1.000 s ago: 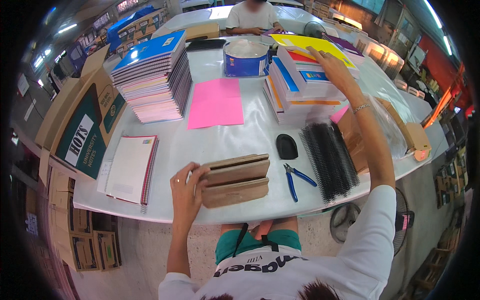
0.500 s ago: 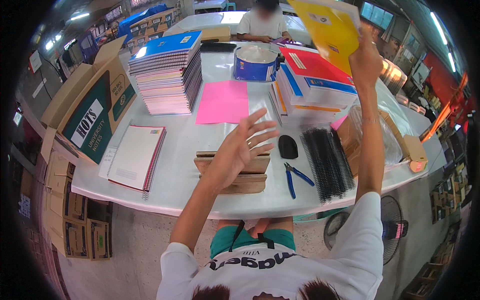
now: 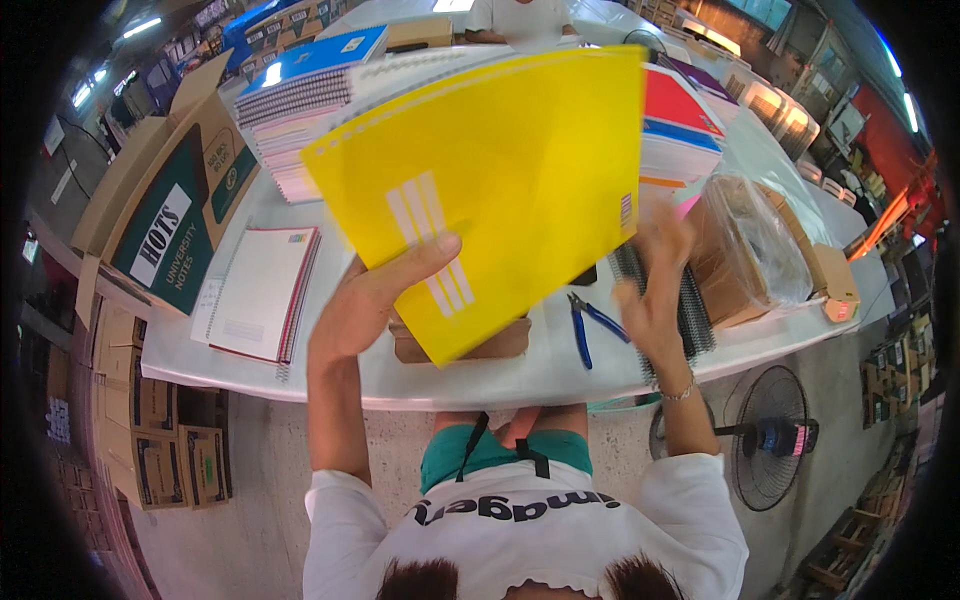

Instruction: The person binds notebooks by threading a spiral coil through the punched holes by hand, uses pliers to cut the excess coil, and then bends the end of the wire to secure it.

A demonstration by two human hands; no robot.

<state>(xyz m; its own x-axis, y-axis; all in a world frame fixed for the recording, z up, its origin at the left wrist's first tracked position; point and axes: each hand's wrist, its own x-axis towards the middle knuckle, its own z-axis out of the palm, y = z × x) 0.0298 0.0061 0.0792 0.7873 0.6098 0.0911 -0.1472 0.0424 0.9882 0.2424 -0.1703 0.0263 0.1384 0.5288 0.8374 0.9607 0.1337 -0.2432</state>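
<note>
Left hand (image 3: 375, 300) fingers grasp the yellow cover (image 3: 490, 190) at its lower edge, thumb (image 3: 420, 260) on top; the sheet tilts up-right above the desk (image 3: 500, 375). Right hand (image 3: 650, 295) is released, just right of the cover, beside the blue pliers (image 3: 590, 320)

A large yellow cover sheet (image 3: 500, 190) with pale stripes and punched holes along one edge is being held up, tilted, over the near middle of the table. It is facing the camera, its low corner pointing down toward the near table edge.
</note>
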